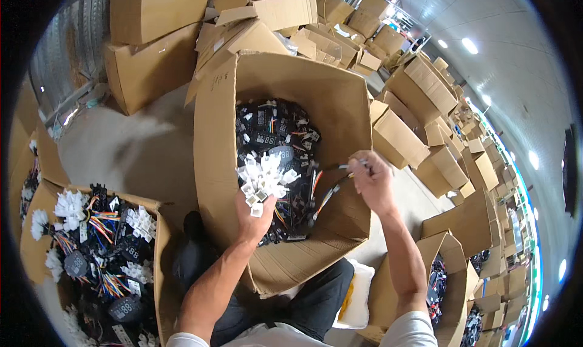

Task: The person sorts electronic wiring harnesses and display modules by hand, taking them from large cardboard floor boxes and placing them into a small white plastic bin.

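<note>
Left hand [255, 216] grips light, tangle-prone connectors [264, 177]; right hand [370, 180], at 3 o'clock, pinches limp wires [331, 192]; hold plugs.

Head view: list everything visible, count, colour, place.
Open box: one, brown cardboard, centre, holds black parts with coloured wires.
Connector bundle: one cluster, white, over the open box, in the left hand.
Wire: a few, dark with coloured ends, pinched by the right hand.
Side box: one, brown, lower left, full of bundled parts.
Stacked boxes: many, brown, top and right.
Floor: grey, left of centre.
Left hand: shut on the connector bundle.
Right hand: shut on the wire.
</note>
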The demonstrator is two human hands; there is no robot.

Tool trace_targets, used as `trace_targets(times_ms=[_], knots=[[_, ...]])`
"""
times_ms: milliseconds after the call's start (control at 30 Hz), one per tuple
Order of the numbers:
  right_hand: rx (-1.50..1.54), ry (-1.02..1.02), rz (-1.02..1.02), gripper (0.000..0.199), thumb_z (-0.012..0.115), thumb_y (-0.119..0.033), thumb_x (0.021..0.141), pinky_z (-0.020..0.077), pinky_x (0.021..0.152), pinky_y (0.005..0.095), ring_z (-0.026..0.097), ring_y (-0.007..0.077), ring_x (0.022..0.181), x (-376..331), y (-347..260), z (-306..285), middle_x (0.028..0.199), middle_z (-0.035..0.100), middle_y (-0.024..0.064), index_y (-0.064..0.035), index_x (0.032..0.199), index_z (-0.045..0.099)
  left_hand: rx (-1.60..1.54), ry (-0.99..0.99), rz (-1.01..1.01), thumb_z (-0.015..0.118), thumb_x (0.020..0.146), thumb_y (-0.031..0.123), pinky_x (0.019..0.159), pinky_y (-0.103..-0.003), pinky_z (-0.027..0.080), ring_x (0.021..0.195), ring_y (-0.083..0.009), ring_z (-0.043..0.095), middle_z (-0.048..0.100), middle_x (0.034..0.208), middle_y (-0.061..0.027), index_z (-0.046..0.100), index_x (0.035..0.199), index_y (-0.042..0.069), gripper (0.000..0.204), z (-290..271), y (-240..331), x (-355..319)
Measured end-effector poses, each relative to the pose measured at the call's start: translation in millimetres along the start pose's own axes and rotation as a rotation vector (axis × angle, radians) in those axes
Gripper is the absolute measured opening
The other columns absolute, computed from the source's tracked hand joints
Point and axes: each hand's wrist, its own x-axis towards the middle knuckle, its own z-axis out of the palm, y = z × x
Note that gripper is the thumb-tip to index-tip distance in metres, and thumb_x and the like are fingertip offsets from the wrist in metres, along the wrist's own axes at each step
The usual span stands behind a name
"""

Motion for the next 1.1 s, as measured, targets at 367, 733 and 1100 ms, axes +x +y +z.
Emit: trace_targets(times_ms=[367,733,1100], knots=[[-0.007,-0.320,-0.187,0.018,0.058,-0.014,0.102,0.0509,0.064,0.0294,0.058,0.0111,0.073,-19,-20,55,0.079,0.061,0.0059,0.0033,0.101,0.062,-0.044,-0.378,0.030,0.062,0.084,-0.006,0.084,-0.030,0.052,0.095,-0.0132,0.067,0.073,0.105,-0.0074,0.065,0.115,-0.001,0.031,0,7,-18],[0.051,-0.465,0.026,0.044,0.042,-0.035,0.109,0.0486,0.084,0.0305,0.056,0.0132,0.090,-12,-46,37,0.094,0.065,0.0057,0.0040,0.113,0.062,-0.369,-0.557,-0.160,0.071,0.085,-0.005,0.089,-0.031,0.054,0.102,-0.0148,0.067,0.071,0.112,-0.0064,0.065,0.120,0.000,0.036,3,24,-16],[-0.030,-0.534,-0.341,0.044,0.049,-0.032,0.105,0.0508,0.097,0.0428,0.064,0.0405,0.110,-2,-51,67,0.119,0.065,0.0237,0.0071,0.117,0.065,-0.313,-0.634,-0.231,0.076,0.084,0.005,0.086,-0.031,0.053,0.101,-0.0129,0.064,0.067,0.110,-0.0020,0.062,0.117,0.006,0.036,4,23,-21]])
